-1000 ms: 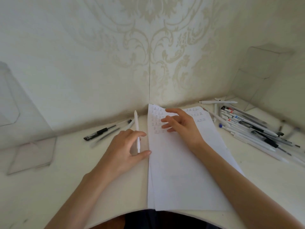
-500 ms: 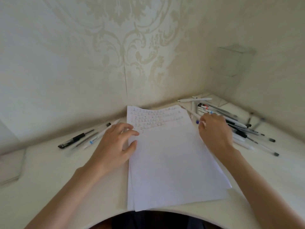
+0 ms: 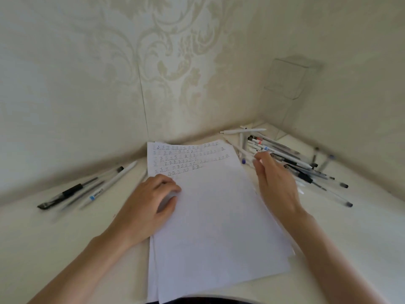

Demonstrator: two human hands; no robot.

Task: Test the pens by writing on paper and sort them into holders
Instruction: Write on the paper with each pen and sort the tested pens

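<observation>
The left hand [image 3: 151, 200] rests on the paper [image 3: 219, 227], grip loose and empty. The right hand [image 3: 276, 183] hangs over the pen pile [image 3: 291, 163]; its grip is too blurred to tell.

A stack of white paper [image 3: 219, 227] lay lengthwise at the middle of the surface [image 3: 361, 238], its sheets slightly fanned at the near edge. Rows of small handwritten marks crossed its far end, and the rest was blank. At 2 o'clock from it a loose pile of pens [image 3: 293, 165] lay criss-crossed, mostly white and clear barrels with dark tips. One long white pen [image 3: 243, 131] lay crosswise at the pile's far edge. At 9 o'clock a smaller group lay side by side, slanted, among them a black pen [image 3: 65, 194] and a blue-labelled white pen [image 3: 111, 183]. A clear holder [image 3: 287, 80] stood upright in the corner at 1 o'clock, beyond the pile
</observation>
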